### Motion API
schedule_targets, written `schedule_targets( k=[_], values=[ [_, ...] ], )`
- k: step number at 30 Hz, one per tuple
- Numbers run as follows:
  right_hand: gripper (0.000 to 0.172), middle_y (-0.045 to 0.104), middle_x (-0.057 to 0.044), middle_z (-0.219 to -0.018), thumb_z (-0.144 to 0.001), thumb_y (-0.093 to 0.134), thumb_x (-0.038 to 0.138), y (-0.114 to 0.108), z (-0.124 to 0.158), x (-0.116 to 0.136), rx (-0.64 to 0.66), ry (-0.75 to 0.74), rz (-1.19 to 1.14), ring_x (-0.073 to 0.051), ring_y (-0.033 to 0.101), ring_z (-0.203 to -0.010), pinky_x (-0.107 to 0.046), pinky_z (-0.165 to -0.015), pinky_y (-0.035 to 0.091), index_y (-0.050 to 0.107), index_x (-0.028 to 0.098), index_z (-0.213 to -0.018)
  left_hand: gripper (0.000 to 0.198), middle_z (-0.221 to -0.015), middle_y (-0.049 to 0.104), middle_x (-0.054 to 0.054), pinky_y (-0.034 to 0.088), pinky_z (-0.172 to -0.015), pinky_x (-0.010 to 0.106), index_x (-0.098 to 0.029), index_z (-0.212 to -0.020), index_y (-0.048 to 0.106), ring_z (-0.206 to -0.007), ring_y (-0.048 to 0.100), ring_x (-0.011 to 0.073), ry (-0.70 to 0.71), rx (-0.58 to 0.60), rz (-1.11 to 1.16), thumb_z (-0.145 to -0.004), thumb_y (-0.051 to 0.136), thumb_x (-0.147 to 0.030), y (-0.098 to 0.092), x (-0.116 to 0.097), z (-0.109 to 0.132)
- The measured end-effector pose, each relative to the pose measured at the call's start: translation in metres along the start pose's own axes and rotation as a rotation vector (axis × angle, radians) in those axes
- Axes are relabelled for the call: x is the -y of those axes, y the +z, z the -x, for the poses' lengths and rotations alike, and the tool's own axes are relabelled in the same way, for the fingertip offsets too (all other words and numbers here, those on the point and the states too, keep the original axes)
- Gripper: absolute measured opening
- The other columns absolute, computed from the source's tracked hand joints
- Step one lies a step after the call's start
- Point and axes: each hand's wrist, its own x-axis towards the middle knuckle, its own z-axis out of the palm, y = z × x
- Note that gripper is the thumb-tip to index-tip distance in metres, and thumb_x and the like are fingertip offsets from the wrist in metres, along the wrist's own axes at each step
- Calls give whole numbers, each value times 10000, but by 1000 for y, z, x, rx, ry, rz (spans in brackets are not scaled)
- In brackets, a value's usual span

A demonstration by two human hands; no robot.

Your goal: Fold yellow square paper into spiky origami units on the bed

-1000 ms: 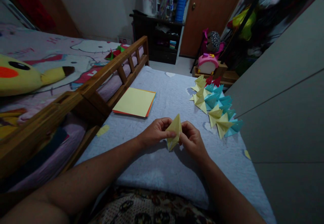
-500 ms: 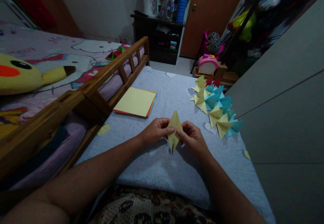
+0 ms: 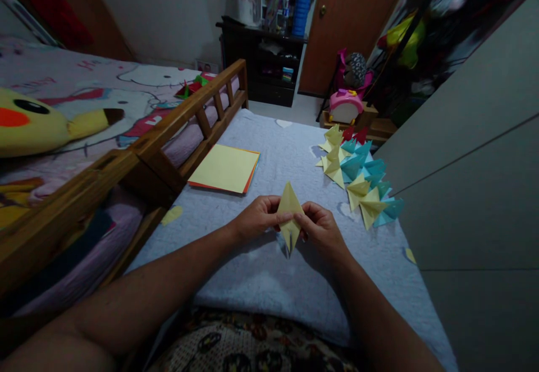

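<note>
A pale yellow folded origami paper, shaped like a long diamond with a slit in its lower point, is held upright over the bed sheet. My left hand pinches its left side, thumb across the front. On the right side, my right hand grips it the same way, and the two thumbs nearly meet at the middle. The fingers behind the paper are partly hidden. Beyond my left hand lies a stack of square paper, yellow on top with orange edges showing below.
Several folded paper cranes in yellow, blue and red stand in rows at the right edge of the sheet. A wooden rail runs along the left, with a yellow plush toy past it. A wardrobe panel borders the right.
The yellow folded paper has turned slightly in my fingers, its top point shifting a little left and its lower point right. Both hands keep their pinch.
</note>
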Motion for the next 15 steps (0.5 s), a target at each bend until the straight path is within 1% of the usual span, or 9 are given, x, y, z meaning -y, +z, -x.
schedule_targets(
  k=[3, 8, 12, 15],
  values=[
    [409, 525, 57, -588, -770, 757, 571, 2, -1, 1, 29, -10, 9, -83, 428, -481, -221, -458, 334, 593, 196, -769, 261, -748, 693, 59, 372, -535, 240, -104, -913, 739, -576, 531, 95, 10, -14, -29, -773, 793, -318, 1, -2, 0],
    [400, 515, 45, -608, -791, 735, 563, 1, 0, -1, 58, -13, 53, -90, 422, -530, -231, -492, 304, 607, 186, -761, 241, -756, 693, 63, 391, -559, 246, -97, -905, 732, -598, 541, 104, 21, -64, -2, -765, 785, -287, 1, -3, -1],
    [371, 501, 43, -582, -831, 700, 523, -2, 1, -4, 33, 8, 70, -87, 402, -514, -236, -488, 278, 614, 179, -722, 231, -690, 646, 37, 341, -519, 240, -101, -866, 726, -550, 485, 86, 4, -70, -55, -783, 769, -313, 1, -2, -1],
    [404, 482, 40, -546, -854, 653, 525, -1, 2, -2, 3, 11, 40, -90, 396, -496, -243, -485, 276, 588, 182, -650, 246, -669, 627, 31, 316, -507, 243, -97, -854, 720, -531, 454, 78, 1, -41, -55, -796, 754, -334, 0, -2, -1]
  ],
)
